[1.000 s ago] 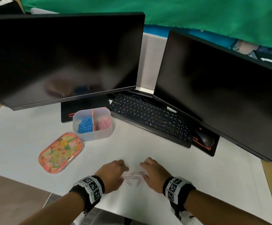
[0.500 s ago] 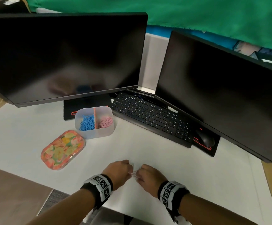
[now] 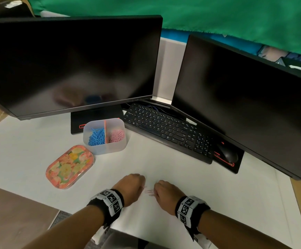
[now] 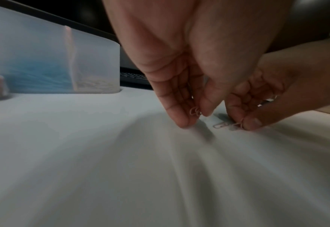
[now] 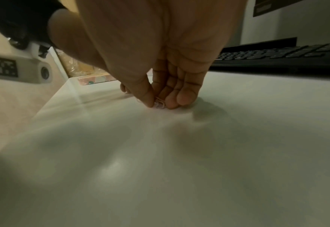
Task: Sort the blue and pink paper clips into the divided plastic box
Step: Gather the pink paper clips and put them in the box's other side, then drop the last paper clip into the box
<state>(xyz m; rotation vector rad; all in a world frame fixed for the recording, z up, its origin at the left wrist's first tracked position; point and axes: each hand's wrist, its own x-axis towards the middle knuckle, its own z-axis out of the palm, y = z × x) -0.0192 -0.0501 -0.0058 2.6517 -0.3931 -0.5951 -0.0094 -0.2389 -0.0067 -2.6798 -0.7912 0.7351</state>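
The divided plastic box [image 3: 108, 148] stands in front of the left monitor, with blue clips [image 3: 96, 137] in its left half and pink clips [image 3: 117, 136] in its right half. Near the table's front edge my two hands face each other over a few loose pink paper clips [image 3: 149, 192]. My left hand [image 3: 132, 188] pinches pink clips [image 4: 195, 111] between thumb and fingers. My right hand [image 3: 164, 194] pinches pink clips [image 5: 159, 103] against the white table [image 3: 191, 178]. One more clip [image 4: 219, 125] lies flat between the hands.
A floral lid [image 3: 70, 166] lies left of the box. A black keyboard [image 3: 166, 131] and mouse [image 3: 227, 154] sit behind, under two dark monitors [image 3: 70, 63]. The table's front edge runs just below my wrists.
Both hands drew together over the scattered pink clips and curled their fingers onto them. The spread of clips has shrunk to a small bunch between the hands.
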